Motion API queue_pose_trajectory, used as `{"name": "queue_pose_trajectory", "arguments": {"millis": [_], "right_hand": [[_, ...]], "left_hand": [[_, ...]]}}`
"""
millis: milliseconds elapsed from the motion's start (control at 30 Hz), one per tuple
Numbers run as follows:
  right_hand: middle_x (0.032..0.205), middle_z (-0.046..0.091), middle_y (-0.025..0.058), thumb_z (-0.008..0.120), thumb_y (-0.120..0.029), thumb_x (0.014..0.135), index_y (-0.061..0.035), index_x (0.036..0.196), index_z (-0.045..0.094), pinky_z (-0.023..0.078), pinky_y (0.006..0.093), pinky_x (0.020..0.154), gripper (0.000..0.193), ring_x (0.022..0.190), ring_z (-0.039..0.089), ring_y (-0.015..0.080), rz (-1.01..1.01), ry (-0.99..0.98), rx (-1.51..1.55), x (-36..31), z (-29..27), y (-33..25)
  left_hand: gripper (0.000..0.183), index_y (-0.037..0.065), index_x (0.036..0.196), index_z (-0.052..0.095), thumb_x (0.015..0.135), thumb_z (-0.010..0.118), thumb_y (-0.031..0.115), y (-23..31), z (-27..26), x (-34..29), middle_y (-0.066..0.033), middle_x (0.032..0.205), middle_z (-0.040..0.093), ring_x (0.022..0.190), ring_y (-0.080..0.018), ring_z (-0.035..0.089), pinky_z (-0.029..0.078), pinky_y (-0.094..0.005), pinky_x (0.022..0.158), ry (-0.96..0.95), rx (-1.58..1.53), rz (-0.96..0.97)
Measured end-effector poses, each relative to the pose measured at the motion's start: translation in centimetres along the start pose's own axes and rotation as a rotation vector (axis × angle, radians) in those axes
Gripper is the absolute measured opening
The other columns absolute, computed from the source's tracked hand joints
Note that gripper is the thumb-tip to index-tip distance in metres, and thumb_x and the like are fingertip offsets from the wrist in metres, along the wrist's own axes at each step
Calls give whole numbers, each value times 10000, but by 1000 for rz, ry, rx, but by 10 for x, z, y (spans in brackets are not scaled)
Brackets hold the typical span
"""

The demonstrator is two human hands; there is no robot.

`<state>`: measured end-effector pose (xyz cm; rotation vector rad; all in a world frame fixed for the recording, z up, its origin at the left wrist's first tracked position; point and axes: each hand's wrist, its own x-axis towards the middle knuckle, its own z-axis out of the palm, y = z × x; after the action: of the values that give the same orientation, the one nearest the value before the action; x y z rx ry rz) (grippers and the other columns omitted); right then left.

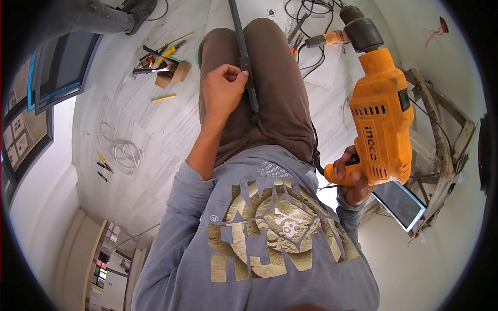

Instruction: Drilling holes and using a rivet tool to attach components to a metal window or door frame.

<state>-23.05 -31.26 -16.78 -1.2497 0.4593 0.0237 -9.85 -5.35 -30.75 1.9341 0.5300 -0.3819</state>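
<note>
My right hand grips the rear handle of an orange power drill, raised at my right side. The drill points away from me, its dark chuck at the far end and a side handle sticking out leftward. A narrow dark metal bar lies lengthwise between my thighs. Against it, my left hand is closed with thumb and forefinger pinched together, beside a small dark plate on the bar. Whatever sits between those fingertips is too small or hidden to make out.
On the marble-patterned floor at left lie a small open cardboard box with tools, a yellow pencil-like stick, a coiled white cable and pliers. Black cables tangle ahead. A wooden frame stands right; another person's leg shows far left.
</note>
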Motion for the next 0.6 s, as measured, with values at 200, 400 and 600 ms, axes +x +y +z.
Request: {"name": "queue_pose_trajectory", "arguments": {"millis": [200,400,600], "right_hand": [[1020,591,189,808,-261,765,76,1275,433,459,274,563,717,610,562,177,23,35,-15,-3,-2,0],[1055,609,193,809,-262,771,85,1277,428,525,294,652,722,751,626,220,44,54,-38,-9,-9,4],[1110,624,176,801,-220,777,75,1277,445,569,339,834,681,995,636,258,58,41,-122,-10,-17,8]], "left_hand": [[200,0,835,705,812,741,196,-2,0,2,-58,673,675,593,-115,598,456,-264,578,-31,-17,-34],[194,-2,835,687,834,734,187,-1,2,3,-34,659,660,590,-90,576,441,-259,568,-63,-32,-12],[188,-1,828,677,843,729,179,-1,3,2,-22,642,643,577,-72,565,431,-245,538,-63,-64,-30]]}}
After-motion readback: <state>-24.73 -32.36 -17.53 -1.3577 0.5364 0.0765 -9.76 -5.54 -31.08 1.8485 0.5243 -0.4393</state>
